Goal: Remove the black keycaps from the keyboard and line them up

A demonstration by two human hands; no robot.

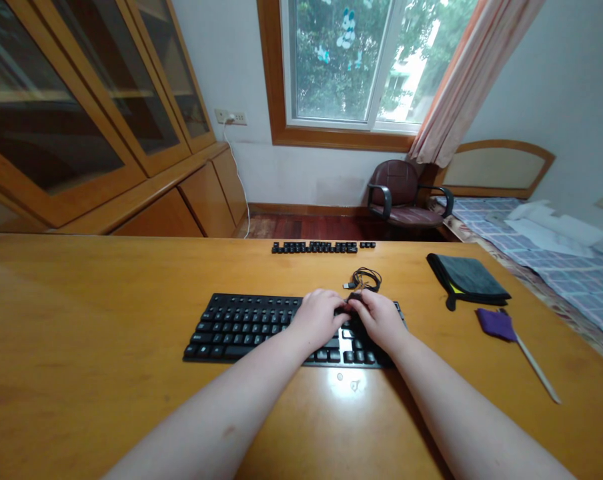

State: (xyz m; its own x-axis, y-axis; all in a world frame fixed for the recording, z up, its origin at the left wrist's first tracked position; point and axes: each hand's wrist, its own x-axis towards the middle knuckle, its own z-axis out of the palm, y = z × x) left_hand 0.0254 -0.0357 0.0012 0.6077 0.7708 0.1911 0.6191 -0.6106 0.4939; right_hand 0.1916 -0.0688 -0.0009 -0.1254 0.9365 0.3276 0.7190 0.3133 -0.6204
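Observation:
A black keyboard (246, 329) lies flat on the wooden table, with some of its light base showing between the keys on its right part. Over its upper right edge, my left hand (319, 319) and my right hand (380, 320) meet, fingers curled and thumbs facing each other. Something small and dark shows between the fingertips; I cannot make out what it is, and the fingers hide part of it. Just behind the hands lies the coiled black cable (371, 272) with its USB plug (349, 285). Loose black keycaps (314, 247) stand in rows near the far table edge.
To the right on the table (106, 320) are a folded grey cloth (469, 277) and a purple pad (496, 325) beside a thin white stick (537, 369). Beyond the table stand an office chair (401, 190), a bed (541, 247) and a glass-doored cabinet (166, 160).

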